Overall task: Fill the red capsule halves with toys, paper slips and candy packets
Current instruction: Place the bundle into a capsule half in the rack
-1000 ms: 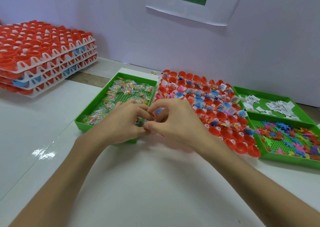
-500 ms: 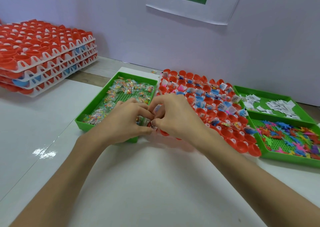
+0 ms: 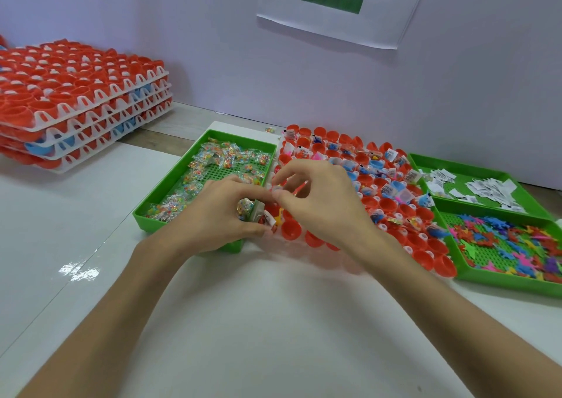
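The red capsule halves [image 3: 386,204] stand in a block on the white worktop [image 3: 243,321] just past centre, many of the far ones already holding toys and slips while the nearest row sits bare. Both hands meet over the block's seven o'clock corner. The left hand [image 3: 219,215] has its fingers curled round a small bunch of packets [image 3: 247,210]. The right hand [image 3: 319,203] pinches something tiny between thumb and forefinger, probably a single clear packet [image 3: 277,189], though blur makes that hard to confirm; its other fingers arch loosely above. Touching the block at nine o'clock is a green candy tray [image 3: 145,221] scattered with candy packets [image 3: 225,157]. At three o'clock lie two more green trays (set end to end): the slip tray [image 3: 462,174] with white paper slips [image 3: 489,187] farther back, and the toy tray [image 3: 501,285] of coloured toys [image 3: 511,242] nearer. A stack of racks [image 3: 76,99] filled with red halves sits at ten o'clock, well apart.
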`<action>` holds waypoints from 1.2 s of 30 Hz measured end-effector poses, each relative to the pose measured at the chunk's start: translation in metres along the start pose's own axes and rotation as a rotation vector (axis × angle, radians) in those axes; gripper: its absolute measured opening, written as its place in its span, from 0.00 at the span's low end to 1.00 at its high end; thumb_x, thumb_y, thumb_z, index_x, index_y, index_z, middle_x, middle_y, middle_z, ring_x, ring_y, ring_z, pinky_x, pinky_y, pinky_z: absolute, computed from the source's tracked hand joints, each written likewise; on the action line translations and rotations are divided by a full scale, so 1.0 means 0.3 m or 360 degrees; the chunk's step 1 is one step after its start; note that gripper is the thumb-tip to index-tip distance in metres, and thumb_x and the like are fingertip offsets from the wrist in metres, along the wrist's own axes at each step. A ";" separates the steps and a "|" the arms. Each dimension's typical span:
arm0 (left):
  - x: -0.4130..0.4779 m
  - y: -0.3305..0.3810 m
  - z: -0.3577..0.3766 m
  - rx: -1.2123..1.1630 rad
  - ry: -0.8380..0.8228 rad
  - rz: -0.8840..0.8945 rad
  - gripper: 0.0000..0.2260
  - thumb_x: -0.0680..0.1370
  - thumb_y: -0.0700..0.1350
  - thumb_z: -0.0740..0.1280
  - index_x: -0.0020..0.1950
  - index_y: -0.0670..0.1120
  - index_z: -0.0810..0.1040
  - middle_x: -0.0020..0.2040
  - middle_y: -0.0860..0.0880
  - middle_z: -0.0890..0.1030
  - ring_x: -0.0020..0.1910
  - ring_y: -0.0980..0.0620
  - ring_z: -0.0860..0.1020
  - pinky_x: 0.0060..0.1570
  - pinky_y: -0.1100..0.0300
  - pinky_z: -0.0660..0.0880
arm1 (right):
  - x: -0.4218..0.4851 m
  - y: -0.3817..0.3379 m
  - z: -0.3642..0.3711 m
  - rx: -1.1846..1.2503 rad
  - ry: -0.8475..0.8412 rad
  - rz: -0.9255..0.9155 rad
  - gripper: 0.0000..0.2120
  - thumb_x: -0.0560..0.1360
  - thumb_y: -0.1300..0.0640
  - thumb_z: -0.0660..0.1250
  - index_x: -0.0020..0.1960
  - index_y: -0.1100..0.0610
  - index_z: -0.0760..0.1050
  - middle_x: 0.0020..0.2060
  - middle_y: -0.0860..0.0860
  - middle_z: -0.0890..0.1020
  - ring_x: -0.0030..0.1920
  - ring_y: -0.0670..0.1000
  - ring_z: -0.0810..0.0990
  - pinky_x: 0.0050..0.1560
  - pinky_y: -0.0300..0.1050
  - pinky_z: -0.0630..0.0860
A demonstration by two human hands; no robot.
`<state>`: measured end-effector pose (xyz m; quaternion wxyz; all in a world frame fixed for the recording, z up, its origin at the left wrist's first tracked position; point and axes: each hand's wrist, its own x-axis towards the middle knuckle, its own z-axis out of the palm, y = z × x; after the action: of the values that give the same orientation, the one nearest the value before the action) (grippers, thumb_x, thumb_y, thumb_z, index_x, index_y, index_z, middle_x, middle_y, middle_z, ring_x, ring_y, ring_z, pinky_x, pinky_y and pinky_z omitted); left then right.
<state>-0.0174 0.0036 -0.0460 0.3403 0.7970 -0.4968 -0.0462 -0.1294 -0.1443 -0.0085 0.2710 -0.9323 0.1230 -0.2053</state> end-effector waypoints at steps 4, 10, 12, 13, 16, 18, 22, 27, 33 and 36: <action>0.002 -0.006 -0.002 0.0143 0.0016 0.0042 0.19 0.68 0.54 0.79 0.57 0.66 0.81 0.42 0.77 0.71 0.51 0.66 0.67 0.57 0.56 0.57 | -0.006 0.029 -0.054 0.0068 0.0133 0.0044 0.05 0.76 0.56 0.71 0.47 0.46 0.82 0.39 0.40 0.83 0.39 0.40 0.81 0.42 0.37 0.80; -0.004 -0.002 -0.008 0.0044 0.0030 0.0051 0.20 0.65 0.62 0.77 0.55 0.69 0.79 0.50 0.76 0.73 0.57 0.63 0.69 0.61 0.52 0.60 | -0.042 0.079 -0.147 0.0200 0.0280 0.0062 0.06 0.75 0.62 0.71 0.44 0.51 0.84 0.37 0.41 0.84 0.38 0.41 0.82 0.40 0.32 0.79; -0.007 0.004 -0.017 -0.0110 0.0113 0.0055 0.20 0.66 0.67 0.74 0.56 0.67 0.81 0.54 0.70 0.79 0.60 0.61 0.72 0.61 0.53 0.67 | -0.057 0.112 -0.194 0.0267 0.0355 0.0090 0.07 0.75 0.62 0.71 0.44 0.51 0.84 0.35 0.43 0.85 0.37 0.43 0.84 0.40 0.34 0.79; -0.007 0.003 -0.023 -0.0177 0.0184 0.0047 0.17 0.68 0.66 0.73 0.56 0.66 0.81 0.55 0.68 0.80 0.60 0.62 0.73 0.59 0.57 0.69 | -0.066 0.133 -0.221 0.0297 0.0399 0.0105 0.08 0.75 0.62 0.71 0.43 0.50 0.84 0.34 0.44 0.85 0.36 0.44 0.84 0.39 0.35 0.79; -0.009 -0.016 -0.041 -0.0163 0.0406 -0.0010 0.09 0.77 0.50 0.71 0.55 0.59 0.83 0.53 0.65 0.81 0.57 0.66 0.75 0.54 0.72 0.68 | -0.099 0.210 -0.303 0.0340 0.0549 0.0193 0.10 0.75 0.64 0.71 0.42 0.49 0.83 0.32 0.47 0.85 0.33 0.48 0.84 0.38 0.39 0.79; -0.013 -0.034 -0.052 -0.0069 0.0440 -0.0086 0.10 0.78 0.42 0.71 0.55 0.55 0.85 0.51 0.60 0.83 0.55 0.63 0.77 0.54 0.73 0.68 | -0.126 0.263 -0.348 0.0353 0.0638 0.0263 0.11 0.75 0.64 0.70 0.42 0.49 0.83 0.33 0.47 0.85 0.33 0.49 0.84 0.38 0.38 0.80; -0.020 -0.052 -0.062 0.0122 0.0373 -0.0226 0.08 0.78 0.44 0.71 0.54 0.54 0.85 0.53 0.57 0.83 0.59 0.52 0.77 0.63 0.47 0.71 | -0.189 0.326 -0.363 0.0303 0.0643 0.0312 0.12 0.75 0.64 0.71 0.41 0.48 0.82 0.35 0.43 0.85 0.34 0.45 0.84 0.37 0.33 0.79; -0.019 -0.056 -0.061 0.0323 0.0121 -0.0361 0.07 0.77 0.50 0.71 0.54 0.57 0.85 0.54 0.55 0.83 0.56 0.52 0.78 0.60 0.45 0.73 | -0.256 0.391 -0.357 0.0300 0.0723 0.0352 0.13 0.74 0.66 0.71 0.41 0.49 0.82 0.34 0.47 0.85 0.33 0.47 0.83 0.39 0.37 0.80; -0.015 -0.051 -0.063 0.0188 0.0225 -0.0510 0.06 0.73 0.49 0.77 0.41 0.60 0.83 0.48 0.55 0.82 0.47 0.53 0.78 0.51 0.51 0.75 | -0.280 0.509 -0.457 0.0304 0.0926 0.0533 0.12 0.75 0.66 0.69 0.42 0.50 0.82 0.31 0.45 0.84 0.29 0.43 0.81 0.33 0.30 0.76; -0.012 -0.055 -0.057 0.0238 0.0319 -0.0571 0.11 0.73 0.48 0.77 0.36 0.62 0.80 0.44 0.56 0.82 0.44 0.53 0.78 0.53 0.48 0.75 | -0.276 0.586 -0.493 0.0227 0.0936 0.0650 0.12 0.75 0.65 0.69 0.41 0.48 0.82 0.30 0.47 0.84 0.30 0.43 0.81 0.32 0.31 0.76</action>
<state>0.0004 0.0197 -0.0437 0.3143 0.8963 -0.3127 0.0103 -0.2900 -0.3279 -0.0188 0.3238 -0.7684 0.3646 -0.4144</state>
